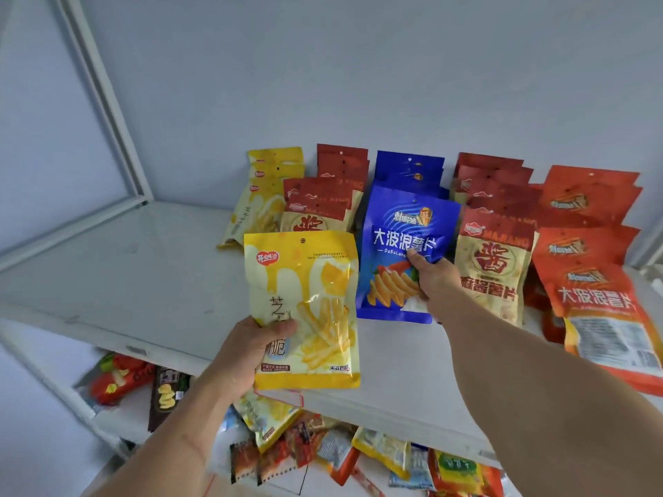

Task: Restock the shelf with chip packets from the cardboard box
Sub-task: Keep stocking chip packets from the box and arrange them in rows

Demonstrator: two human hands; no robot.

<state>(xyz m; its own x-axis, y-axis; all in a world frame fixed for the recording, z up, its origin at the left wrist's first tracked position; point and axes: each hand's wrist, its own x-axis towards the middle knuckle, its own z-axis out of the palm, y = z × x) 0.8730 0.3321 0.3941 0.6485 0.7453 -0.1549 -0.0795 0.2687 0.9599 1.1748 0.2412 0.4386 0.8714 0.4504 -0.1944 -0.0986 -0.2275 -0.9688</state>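
White shelving against a pale blue wall fills the view, with a lower shelf (118,421) nearest, strewn with mixed snack packets (358,457) lying loose under the front lip of the upper shelf (107,281). Above that lip the left hand (247,356) grips a yellow packet (305,310) by its lower left corner, thumb across the face, holding it upright over the front edge of the shelf. Just beyond and to the right, the right hand (430,278) is closed on the right edge of a blue packet (398,252), which stands on the shelf, leaning back against the row of blue packets (409,170) behind it. Beside it to the right stands a row of red-and-cream packets (495,267), and at the right end of the shelf lie orange packets (602,281), overlapping and tipped forward. Toward the back wall, left of the blue row, stand more red-and-cream packets (323,202) and a row of yellow packets (262,195). Bare shelf stretches to the left corner.
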